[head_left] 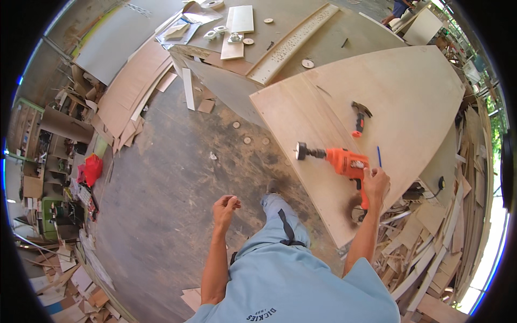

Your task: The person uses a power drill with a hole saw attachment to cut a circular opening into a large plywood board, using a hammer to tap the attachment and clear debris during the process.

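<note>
My right hand (pixel 377 183) is wrapped round the grip of an orange power drill (pixel 347 163), held over a large pale plywood panel (pixel 323 102). Fitted in the drill's chuck is a hole saw (pixel 302 151), pointing left past the panel's edge. On the panel beyond the drill lie a claw hammer (pixel 358 118) and a blue pen or pencil (pixel 379 156). My left hand (pixel 225 209) hangs over the floor, away from the panel, its fingers curled in; whether anything small sits inside them is hidden.
A table (pixel 358 32) behind the panel bears a long perforated strip (pixel 293 43) and small wooden discs (pixel 307 63). More discs lie on the stained floor (pixel 161 177). Plywood offcuts (pixel 431 237) pile up at right; sheets (pixel 129 91) and a red bag (pixel 93 169) are at left.
</note>
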Tool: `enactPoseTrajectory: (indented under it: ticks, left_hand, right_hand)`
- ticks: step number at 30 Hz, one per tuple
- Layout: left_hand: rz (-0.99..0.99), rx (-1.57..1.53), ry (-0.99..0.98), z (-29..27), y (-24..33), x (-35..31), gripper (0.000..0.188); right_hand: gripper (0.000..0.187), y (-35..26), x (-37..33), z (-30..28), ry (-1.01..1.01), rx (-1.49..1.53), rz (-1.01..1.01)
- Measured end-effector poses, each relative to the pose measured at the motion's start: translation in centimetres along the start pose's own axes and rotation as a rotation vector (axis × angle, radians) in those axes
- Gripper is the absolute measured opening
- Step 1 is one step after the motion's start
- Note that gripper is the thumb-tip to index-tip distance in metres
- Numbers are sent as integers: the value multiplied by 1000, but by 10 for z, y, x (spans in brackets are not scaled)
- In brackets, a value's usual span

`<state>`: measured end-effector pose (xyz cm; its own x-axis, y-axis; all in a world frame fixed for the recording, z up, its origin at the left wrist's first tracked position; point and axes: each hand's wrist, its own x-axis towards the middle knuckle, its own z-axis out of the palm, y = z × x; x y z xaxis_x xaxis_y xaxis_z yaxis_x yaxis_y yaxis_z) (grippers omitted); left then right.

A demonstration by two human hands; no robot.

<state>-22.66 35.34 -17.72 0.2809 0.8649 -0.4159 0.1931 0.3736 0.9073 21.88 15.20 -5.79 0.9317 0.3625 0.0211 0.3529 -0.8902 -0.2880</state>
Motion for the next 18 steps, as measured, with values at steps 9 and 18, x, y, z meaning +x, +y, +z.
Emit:
enactPoseTrajectory:
  ticks: [9,18]
  left_hand:
    - [-126,127,86,-75,55,115,21]
    - [12,138,-11,-51,136,255,21]
  right_hand:
    - [24,-139,118,75,100,298,-225]
    - [28,-209,230,166,-55,117,-194]
